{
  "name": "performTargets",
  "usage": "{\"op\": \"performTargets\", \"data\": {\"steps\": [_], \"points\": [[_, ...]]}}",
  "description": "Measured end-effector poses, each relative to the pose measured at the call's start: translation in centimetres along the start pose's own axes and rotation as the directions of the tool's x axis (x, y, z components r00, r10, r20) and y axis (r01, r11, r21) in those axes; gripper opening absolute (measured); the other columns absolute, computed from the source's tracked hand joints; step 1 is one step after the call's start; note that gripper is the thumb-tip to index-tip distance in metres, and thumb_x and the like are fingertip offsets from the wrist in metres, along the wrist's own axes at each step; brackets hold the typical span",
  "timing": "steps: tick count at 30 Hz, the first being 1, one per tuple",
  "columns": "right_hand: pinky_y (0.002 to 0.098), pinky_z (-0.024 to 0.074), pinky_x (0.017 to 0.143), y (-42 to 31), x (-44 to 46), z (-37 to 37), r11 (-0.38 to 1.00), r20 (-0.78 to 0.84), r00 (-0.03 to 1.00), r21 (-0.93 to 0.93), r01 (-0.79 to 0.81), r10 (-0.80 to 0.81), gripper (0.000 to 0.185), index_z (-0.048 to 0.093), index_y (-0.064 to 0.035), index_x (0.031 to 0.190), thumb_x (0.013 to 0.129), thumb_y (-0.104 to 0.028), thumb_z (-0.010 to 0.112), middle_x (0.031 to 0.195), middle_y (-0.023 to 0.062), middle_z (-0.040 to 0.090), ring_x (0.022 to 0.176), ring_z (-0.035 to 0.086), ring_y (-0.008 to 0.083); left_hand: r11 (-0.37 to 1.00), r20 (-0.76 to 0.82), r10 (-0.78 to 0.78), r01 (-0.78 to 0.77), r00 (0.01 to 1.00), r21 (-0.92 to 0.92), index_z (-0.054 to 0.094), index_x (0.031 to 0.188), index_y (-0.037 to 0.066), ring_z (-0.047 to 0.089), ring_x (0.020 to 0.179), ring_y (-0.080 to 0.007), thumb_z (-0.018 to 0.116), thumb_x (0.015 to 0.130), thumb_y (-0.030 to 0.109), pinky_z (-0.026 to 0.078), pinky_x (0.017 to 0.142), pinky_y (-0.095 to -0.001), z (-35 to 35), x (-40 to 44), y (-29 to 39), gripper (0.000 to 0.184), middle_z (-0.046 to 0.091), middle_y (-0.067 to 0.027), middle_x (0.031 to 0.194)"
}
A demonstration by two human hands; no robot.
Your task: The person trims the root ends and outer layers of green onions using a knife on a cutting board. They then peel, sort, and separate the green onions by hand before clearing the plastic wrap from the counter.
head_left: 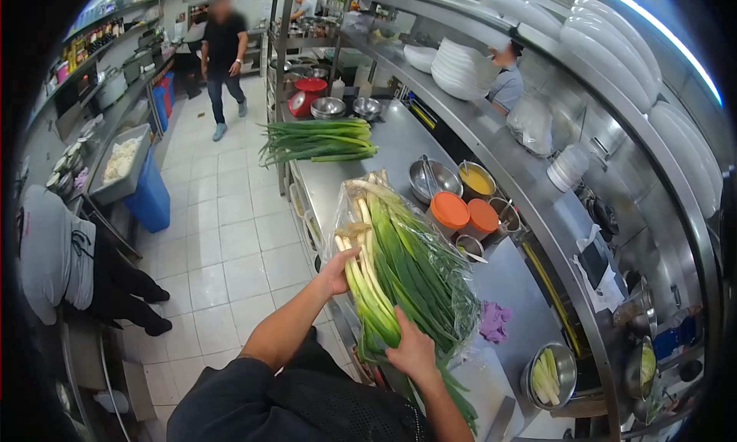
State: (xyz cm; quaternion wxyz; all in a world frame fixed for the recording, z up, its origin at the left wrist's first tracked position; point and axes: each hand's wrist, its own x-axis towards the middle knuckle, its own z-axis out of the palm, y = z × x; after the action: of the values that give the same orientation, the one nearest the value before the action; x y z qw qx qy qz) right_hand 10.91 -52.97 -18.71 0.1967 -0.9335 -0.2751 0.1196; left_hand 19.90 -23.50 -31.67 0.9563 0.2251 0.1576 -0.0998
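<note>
- Pale ends of leeks (355, 277) are clasped by left grip (338, 273), greens clasped by right grip (411, 347)
- Held at bench (399, 144) edge, against bagged leeks (418, 262)
- Purple cloth (495, 321), knife (501, 419), bowl (567, 367) of cut stalks (546, 377) seen nearby
- Another leek pile (322, 139) laid farther along

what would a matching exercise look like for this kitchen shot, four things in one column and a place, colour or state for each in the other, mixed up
Things
1. left hand
2. scale
3. right hand
4. cloth

Place, colour or state
A. purple, beside the clear plastic bag
B. on the greener part of the long stalks
C. fingers at the pale part of the long stalks
D. red, next to a metal bowl

Right pairs
1-C, 2-D, 3-B, 4-A
</note>
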Motion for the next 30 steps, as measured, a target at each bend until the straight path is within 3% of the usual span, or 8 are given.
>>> {"op": "performTargets", "data": {"steps": [7, 13, 16, 21, 24, 27, 29, 30], "points": [[0.0561, 0.0559, 0.088, -4.9, -1.0, 2.0, 0.998, -0.124, 0.992, 0.063, -0.015, 0.023, 0.102, 0.037, -0.0178, 0.164, 0.072, -0.015, 0.083, 0.122, 0.0202, 0.066, 0.108, 0.068, 0.0472, 0.992, 0.157, -0.116, 0.107, 0.981, 0.068, 0.059, 0.142, 0.0, 0.074, 0.105, -0.0269, 0.068, 0.101, 0.027, 0.061, 0.098, -0.046, 2.6, -4.7, 3.3, 0.049, 0.073, -0.0167, 0.12], [0.0509, 0.0575, 0.089, -13.9, 6.4, 1.7, 0.991, -0.263, 0.964, 0.123, 0.059, -0.025, 0.104, 0.041, -0.0135, 0.162, 0.073, -0.025, 0.094, 0.13, 0.0208, 0.067, 0.113, 0.068, 0.0446, 0.949, 0.237, 0.208, -0.255, 0.949, 0.188, 0.063, 0.137, 0.003, 0.071, 0.098, -0.0179, 0.074, 0.1, 0.025, 0.061, 0.083, -0.0336, 5.8, -6.9, 15.8, 0.045, 0.073, -0.0098, 0.109], [0.047, 0.0573, 0.089, -17.4, 12.7, 3.2, 0.955, -0.235, 0.964, 0.237, 0.178, -0.122, 0.105, 0.039, -0.0099, 0.163, 0.076, -0.03, 0.094, 0.127, 0.022, 0.067, 0.113, 0.068, 0.043, 0.893, 0.082, 0.302, -0.312, 0.95, 0.324, 0.066, 0.127, 0.0, 0.07, 0.082, -0.0157, 0.075, 0.098, 0.024, 0.059, 0.071, -0.0306, 5.8, -7.8, 23.6, 0.039, 0.071, -0.0071, 0.096], [0.0457, 0.0517, 0.104, -22.4, 19.7, 6.5, 0.827, -0.19, 0.945, 0.457, 0.326, -0.268, 0.113, 0.032, -0.0126, 0.167, 0.076, -0.032, 0.096, 0.136, 0.0216, 0.058, 0.126, 0.06, 0.0434, 0.706, 0.239, 0.509, -0.56, 0.827, 0.433, 0.067, 0.121, -0.003, 0.068, 0.085, -0.0177, 0.078, 0.093, 0.022, 0.057, 0.076, -0.0312, 6.9, -12.7, 32.3, 0.039, 0.069, -0.01, 0.094], [0.0428, 0.0523, 0.104, -20.9, 22.3, 3.7, 0.794, -0.268, 0.879, 0.383, 0.473, -0.395, 0.081, 0.054, -0.0058, 0.153, 0.084, -0.025, 0.092, 0.137, 0.0183, 0.059, 0.12, 0.063, 0.0338, 0.662, 0.306, 0.494, -0.58, 0.814, 0.475, 0.069, 0.12, -0.002, 0.068, 0.088, -0.016, 0.078, 0.093, 0.014, 0.056, 0.082, -0.0317, 6.4, -15.6, 34.1, 0.033, 0.071, -0.0071, 0.101], [0.0294, 0.0554, 0.082, -11.3, 27.6, 5.7, 0.648, -0.425, 0.864, 0.744, 0.164, 0.269, 0.027, 0.071, -0.002, 0.121, 0.095, -0.01, 0.076, 0.109, 0.0067, 0.071, 0.096, 0.068, 0.0167, 0.583, 0.277, 0.577, -0.625, 0.768, 0.519, 0.069, 0.122, -0.002, 0.069, 0.091, -0.0155, 0.078, 0.093, 0.013, 0.056, 0.082, -0.0316, 4.8, -16.9, 34.2, 0.033, 0.072, -0.0072, 0.104], [0.0362, 0.0537, 0.077, -2.3, 30.7, 7.7, 0.929, -0.6, 0.78, 0.364, 0.069, 0.178, 0.022, 0.072, -0.0002, 0.113, 0.092, -0.006, 0.074, 0.1, 0.0137, 0.07, 0.086, 0.069, 0.0254, 0.55, 0.258, 0.617, -0.642, 0.744, 0.535, 0.069, 0.123, -0.001, 0.07, 0.095, -0.0148, 0.079, 0.093, 0.011, 0.057, 0.085, -0.0319, 2.9, -17.1, 34.9, 0.034, 0.074, -0.007, 0.108], [0.0431, 0.0537, 0.077, 0.9, 30.9, 8.4, 0.978, -0.492, 0.853, 0.191, -0.09, 0.174, 0.019, 0.072, 0.0002, 0.107, 0.089, -0.006, 0.073, 0.096, 0.0194, 0.069, 0.086, 0.068, 0.0341, 0.55, 0.254, 0.612, -0.634, 0.749, 0.543, 0.069, 0.124, -0.001, 0.07, 0.096, -0.0145, 0.079, 0.093, 0.012, 0.057, 0.086, -0.032, 2.0, -16.8, 35.2, 0.035, 0.074, -0.0067, 0.109]]}}
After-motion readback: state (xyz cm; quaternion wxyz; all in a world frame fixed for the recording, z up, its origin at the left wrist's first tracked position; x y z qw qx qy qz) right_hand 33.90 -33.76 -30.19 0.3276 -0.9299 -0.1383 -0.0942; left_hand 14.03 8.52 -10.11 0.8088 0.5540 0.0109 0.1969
